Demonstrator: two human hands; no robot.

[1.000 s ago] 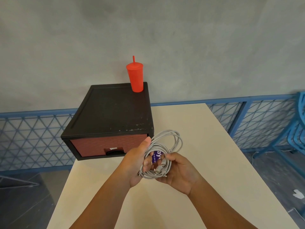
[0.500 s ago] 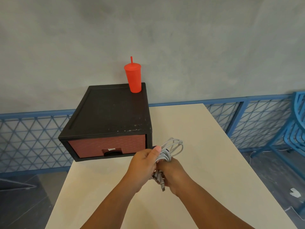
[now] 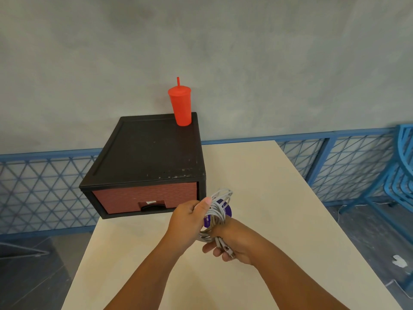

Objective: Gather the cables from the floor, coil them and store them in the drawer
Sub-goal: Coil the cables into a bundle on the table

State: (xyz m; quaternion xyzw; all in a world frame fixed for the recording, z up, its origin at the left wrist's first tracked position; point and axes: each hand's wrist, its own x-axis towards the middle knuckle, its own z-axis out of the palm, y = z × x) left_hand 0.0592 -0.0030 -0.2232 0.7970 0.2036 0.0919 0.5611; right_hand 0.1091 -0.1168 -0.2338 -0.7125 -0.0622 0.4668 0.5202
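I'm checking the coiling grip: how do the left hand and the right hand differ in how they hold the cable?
The left hand grips the top of the cable coil, thumb pressed on it; the right hand holds its lower end, where the plug ends stick out. The left hand is nearer the drawer unit; the right hand is nearer the person. Both curl round the same coil.

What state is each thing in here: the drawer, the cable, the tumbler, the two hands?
drawer: closed, inside the black unit on the table.
cable: coiled into a bundle, held over the table.
red tumbler: upright, lid and straw on, at the unit's back right corner.
left hand: grips the coil's upper part.
right hand: grips the coil's lower part, connector ends sticking out.
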